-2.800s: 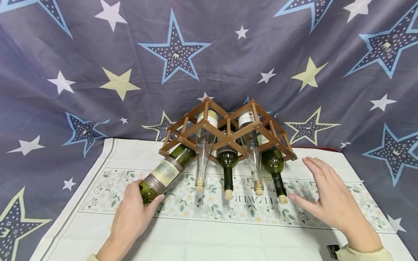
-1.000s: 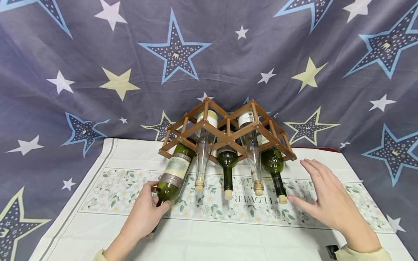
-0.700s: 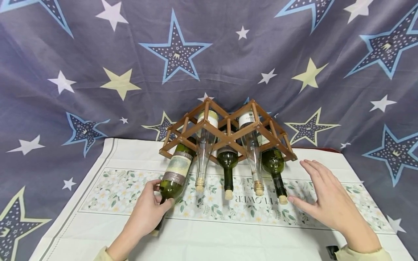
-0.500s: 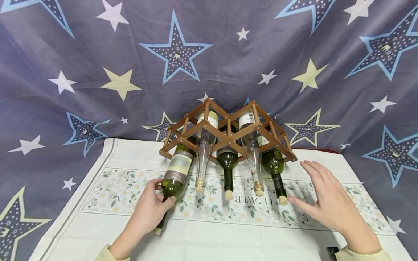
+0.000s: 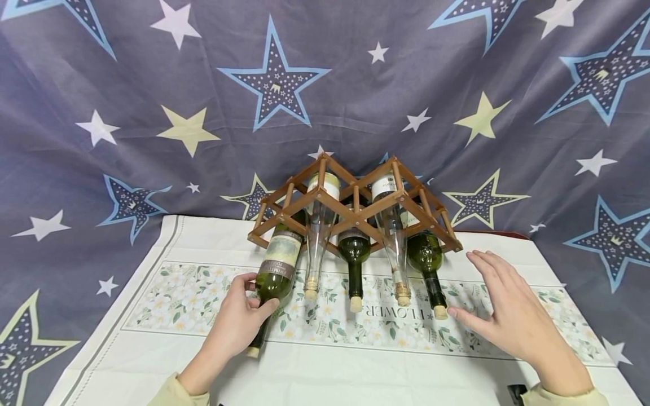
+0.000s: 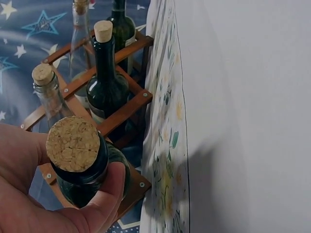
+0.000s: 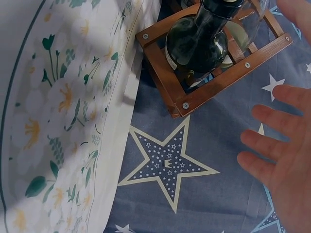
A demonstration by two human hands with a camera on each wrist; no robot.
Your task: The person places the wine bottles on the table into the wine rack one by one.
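Observation:
My left hand [image 5: 236, 316] grips a green wine bottle [image 5: 279, 256] around its shoulder and neck, thumb on the near side. The bottle's base end lies inside the far-left lower cell of a wooden wine rack [image 5: 319, 193], and its neck slants down toward me. In the left wrist view its cork [image 6: 73, 143] faces the camera. My right hand [image 5: 513, 318] is held with fingers spread, holding nothing, beside the corked neck of the rightmost green bottle [image 5: 425, 251]. That same rack corner and the spread fingers [image 7: 265, 143] show in the right wrist view.
Two clear bottles [image 5: 315, 242] and another dark green bottle [image 5: 354, 248] lie in the rack, corks toward me. A white tablecloth [image 5: 355, 375] with a flowered band covers the table. Behind the rack hangs a star-patterned curtain [image 5: 325, 84]. A small black object [image 5: 517, 392] lies by the right sleeve.
The held bottle has swung from a strong slant to nearer the other bottles' line and gone deeper into the rack. My left hand moved right with it; my right hand has barely moved.

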